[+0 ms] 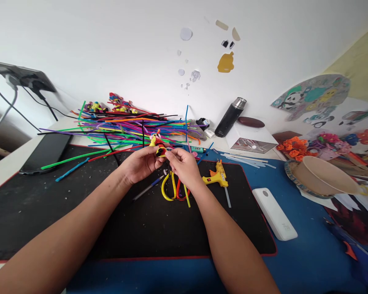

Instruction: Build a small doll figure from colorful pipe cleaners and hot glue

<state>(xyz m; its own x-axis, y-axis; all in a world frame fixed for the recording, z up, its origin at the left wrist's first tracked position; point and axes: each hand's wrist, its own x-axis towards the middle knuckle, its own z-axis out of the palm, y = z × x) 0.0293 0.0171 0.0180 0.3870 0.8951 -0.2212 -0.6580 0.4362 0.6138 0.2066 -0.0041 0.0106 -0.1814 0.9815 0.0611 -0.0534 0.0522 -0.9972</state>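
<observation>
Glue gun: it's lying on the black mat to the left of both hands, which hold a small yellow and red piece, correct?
Not quite. In the head view the glue gun lies on the black mat to the right of the hands, beside the right hand. The left hand and the right do hold the yellow and red piece.
</observation>
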